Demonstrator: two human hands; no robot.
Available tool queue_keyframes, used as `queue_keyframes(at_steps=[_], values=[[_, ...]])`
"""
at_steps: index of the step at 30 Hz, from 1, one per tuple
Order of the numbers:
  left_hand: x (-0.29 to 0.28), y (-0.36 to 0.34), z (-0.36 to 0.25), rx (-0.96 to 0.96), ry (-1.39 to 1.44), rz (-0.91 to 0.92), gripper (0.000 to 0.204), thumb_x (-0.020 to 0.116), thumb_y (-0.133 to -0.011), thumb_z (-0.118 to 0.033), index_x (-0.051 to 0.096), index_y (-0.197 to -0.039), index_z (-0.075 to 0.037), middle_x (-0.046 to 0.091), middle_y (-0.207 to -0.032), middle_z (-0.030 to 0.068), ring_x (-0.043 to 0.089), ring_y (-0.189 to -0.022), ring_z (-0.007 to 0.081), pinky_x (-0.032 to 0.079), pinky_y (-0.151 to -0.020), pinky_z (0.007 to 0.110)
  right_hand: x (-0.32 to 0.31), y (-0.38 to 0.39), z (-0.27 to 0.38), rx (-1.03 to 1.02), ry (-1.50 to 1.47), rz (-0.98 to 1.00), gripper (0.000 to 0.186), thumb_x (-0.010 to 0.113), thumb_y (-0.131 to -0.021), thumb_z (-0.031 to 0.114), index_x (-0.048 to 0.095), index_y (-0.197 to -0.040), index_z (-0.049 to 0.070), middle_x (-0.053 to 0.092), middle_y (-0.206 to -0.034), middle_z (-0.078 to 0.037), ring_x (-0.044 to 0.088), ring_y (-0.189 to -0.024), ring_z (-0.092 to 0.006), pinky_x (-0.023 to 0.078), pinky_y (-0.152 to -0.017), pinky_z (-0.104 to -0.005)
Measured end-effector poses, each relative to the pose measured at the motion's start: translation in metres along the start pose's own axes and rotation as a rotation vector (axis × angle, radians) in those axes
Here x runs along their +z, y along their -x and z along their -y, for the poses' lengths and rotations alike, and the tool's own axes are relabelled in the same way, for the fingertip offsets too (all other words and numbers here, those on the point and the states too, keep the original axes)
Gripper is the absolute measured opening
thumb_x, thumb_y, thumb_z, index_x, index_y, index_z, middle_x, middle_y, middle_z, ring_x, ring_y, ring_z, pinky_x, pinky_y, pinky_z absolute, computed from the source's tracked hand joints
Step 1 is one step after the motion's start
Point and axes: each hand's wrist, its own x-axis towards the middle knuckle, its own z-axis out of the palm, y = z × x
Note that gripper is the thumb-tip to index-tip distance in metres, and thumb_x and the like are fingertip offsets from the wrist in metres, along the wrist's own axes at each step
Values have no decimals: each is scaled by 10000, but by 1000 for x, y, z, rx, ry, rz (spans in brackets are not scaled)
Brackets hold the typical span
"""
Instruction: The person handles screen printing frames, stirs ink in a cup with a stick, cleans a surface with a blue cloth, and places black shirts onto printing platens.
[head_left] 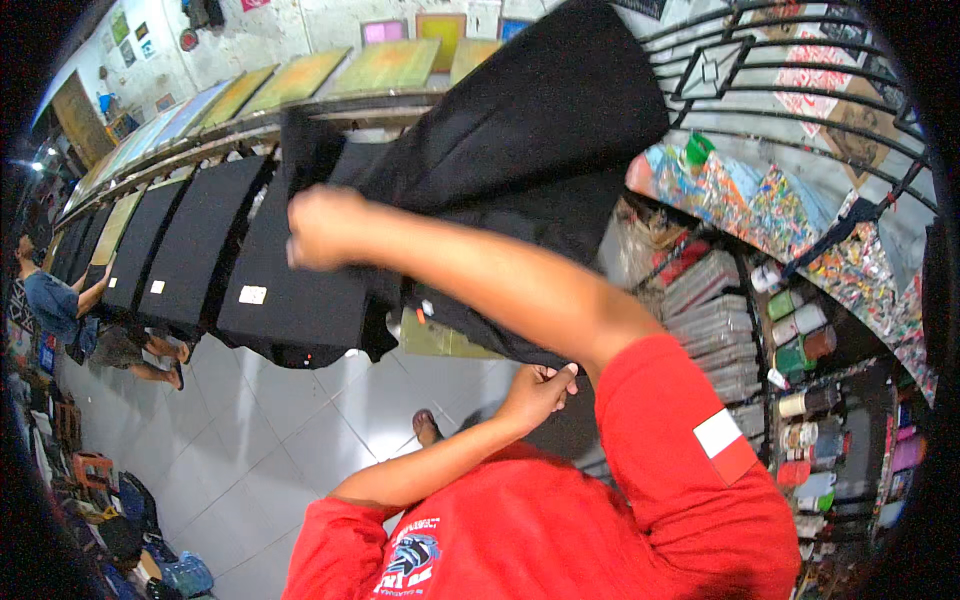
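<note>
A large piece of black fabric (560, 120) is lifted and spread in front of me, its far part raised toward the back wall. My right hand (332, 228) reaches across to the left, smeared by motion but fist-like, with a blurred fold of the fabric beside it. Close to my body, my left hand (542, 397) is pinched at the near edge of the fabric; the exact grip is partly hidden. Beneath the fabric shows a pale yellowish board (445, 340). To the left, another black-covered board (290, 305) carries a small white label (253, 295).
More black-covered boards (215, 220) run off leftward, where a person in blue (55, 305) works. Framed screens (385, 68) line a ledge behind. On the right are a metal grille (780, 75), a paint-spattered surface (770, 205) and shelves of jars (800, 330). Grey tiles (270, 450) cover the floor.
</note>
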Motion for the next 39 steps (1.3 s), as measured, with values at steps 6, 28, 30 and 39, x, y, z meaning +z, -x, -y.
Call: queue_keyframes(at_steps=[6, 28, 30, 39], values=[[-90, 18, 76, 381, -850, 191, 342, 599, -839, -291, 576, -1044, -18, 648, -909, 129, 625, -784, 242, 485, -672, 355, 55, 239, -24, 249, -340, -90, 458, 643, -749, 338, 587, -1073, 20, 591, -1095, -162, 549, -1043, -301, 422, -903, -401], [-225, 90, 41, -31, 295, -608, 457, 595, -829, -119, 432, -1234, 16, 527, -1208, 118, 513, -1100, 233, 368, -974, 386, 136, 398, -37, 1273, -1250, -1463, 392, 657, -786, 92, 521, -1137, -19, 570, -1108, -77, 557, -966, -208, 423, -891, -339], [-208, 104, -16, 145, 230, -581, 500, 589, -830, -119, 400, -1273, 15, 502, -1246, 125, 489, -1137, 254, 349, -997, 388, 91, 408, -33, 1254, -1275, -1535, 382, 646, -799, 96, 519, -1141, -17, 575, -1106, -96, 567, -975, -225, 439, -888, -352], [-229, -5, -241, 451, 29, -541, 317, 573, -870, -292, 490, -1034, -34, 514, -882, 66, 513, -830, 211, 458, -770, 368, -111, 340, -163, 574, -1417, -1396, 205, 589, -854, 156, 570, -1019, 35, 628, -957, -83, 599, -871, -216, 470, -816, -358]])
